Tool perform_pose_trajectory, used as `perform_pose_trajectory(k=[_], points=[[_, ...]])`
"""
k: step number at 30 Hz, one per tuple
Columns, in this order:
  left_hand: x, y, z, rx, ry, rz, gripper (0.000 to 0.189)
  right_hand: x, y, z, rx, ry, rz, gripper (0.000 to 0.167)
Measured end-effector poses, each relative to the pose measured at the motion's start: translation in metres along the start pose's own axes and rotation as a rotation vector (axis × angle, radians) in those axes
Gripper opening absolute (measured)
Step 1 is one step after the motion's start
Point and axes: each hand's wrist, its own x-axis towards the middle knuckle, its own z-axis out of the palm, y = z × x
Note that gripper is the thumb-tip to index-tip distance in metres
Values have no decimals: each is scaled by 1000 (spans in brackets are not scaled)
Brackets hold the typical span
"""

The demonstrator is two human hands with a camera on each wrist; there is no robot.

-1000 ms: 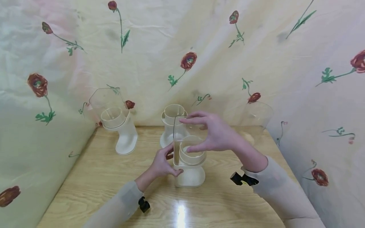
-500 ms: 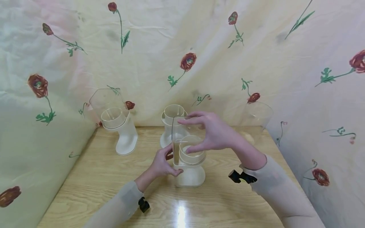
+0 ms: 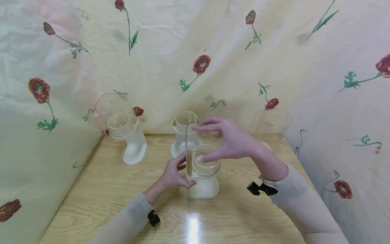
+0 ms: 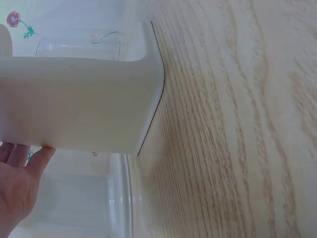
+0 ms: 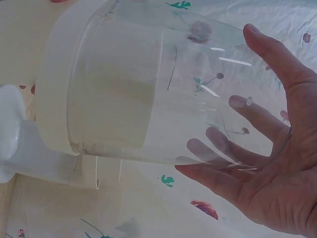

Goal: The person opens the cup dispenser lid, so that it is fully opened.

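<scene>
In the head view, a white stand [image 3: 203, 189] with a round collar and curved foot stands on the table, a tall clear plastic container [image 3: 191, 137] seated on its top. My left hand [image 3: 173, 174] holds the unit low on its left side, thumb in front and fingers behind. The left wrist view has the white stand [image 4: 79, 106] up close, fingers [image 4: 39, 161] against its edge. My right hand [image 3: 233, 140] grips the container's upper end; in the right wrist view, fingers [image 5: 257, 111] spread round its clear wall, some visible through it.
A similar white stand [image 3: 135, 149] bearing a clear container [image 3: 112, 103] is at the back left. Another white stand [image 3: 179, 147] is behind the held one. At the back right is a clear container [image 3: 275, 122]. Flower-patterned cloth [image 3: 158, 61] hangs around the wooden table [image 3: 122, 200].
</scene>
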Motion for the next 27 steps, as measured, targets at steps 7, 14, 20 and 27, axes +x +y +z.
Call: perform_pose_trajectory(k=[7,14,20,27], points=[[1,1,0,10,-5,4,117,-7,5,1,47,24,-29,88],[5,-1,-1,42,-12,49,115,-15,7,5,-13,91,-86,86],[5,-1,-2,26,8,42,114,-13,3,7,-44,118,-93,85],[4,-3,-1,32,25,17,103,-6,-5,6,-81,81,-66,84]])
